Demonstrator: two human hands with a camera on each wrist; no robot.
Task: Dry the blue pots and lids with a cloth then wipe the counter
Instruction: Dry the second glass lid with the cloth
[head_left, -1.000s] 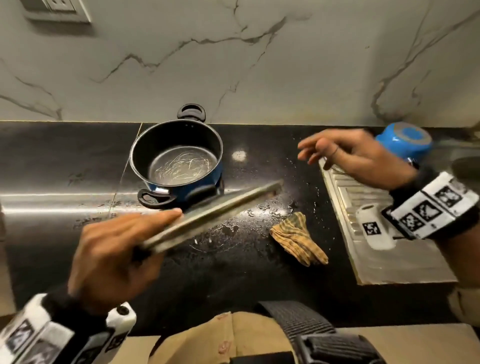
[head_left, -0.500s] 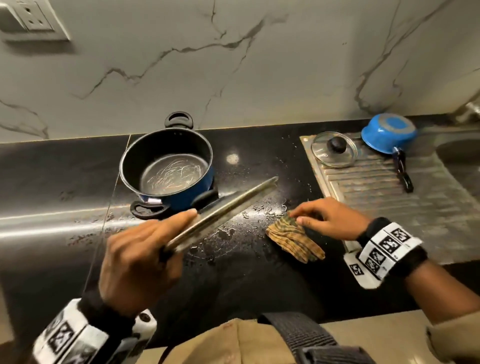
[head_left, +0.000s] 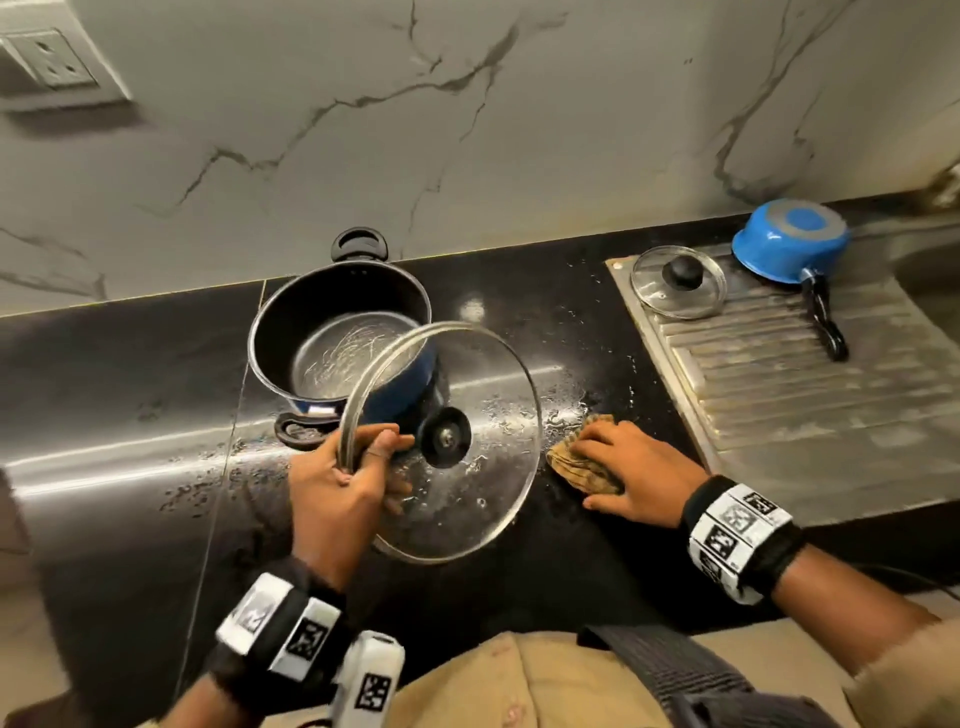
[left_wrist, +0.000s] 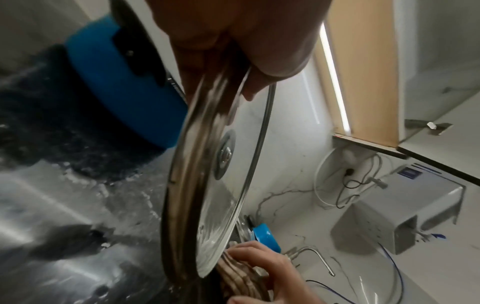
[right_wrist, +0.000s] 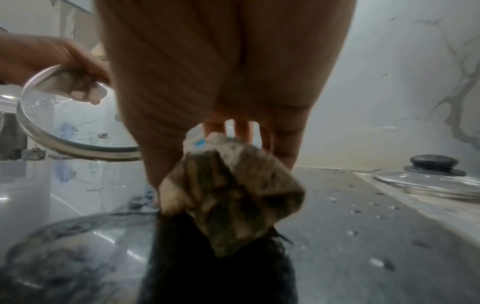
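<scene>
Two hands are in my view. My left hand (head_left: 340, 480) has its fingers (head_left: 387, 441) curled round the rim of the large glass lid (head_left: 467, 467), thumb on top, holding it tilted above the wet black counter (head_left: 130, 467), its black knob (head_left: 444, 436) facing the head camera. My right hand (head_left: 631, 470) lies on the striped cloth (head_left: 576, 467), fingers bent over it and gathering it against the counter, just right of the lid's edge. Behind the lid stands the big blue pot (head_left: 337, 343), upright and open, with black loop handles. Further right, the steel drainboard (head_left: 831, 415) carries a small glass lid (head_left: 678, 280) lying flat and a small blue saucepan (head_left: 789, 239) turned upside down, its black handle pointing toward me. Water droplets (head_left: 587, 400) speckle the counter between pot and drainboard.
</scene>
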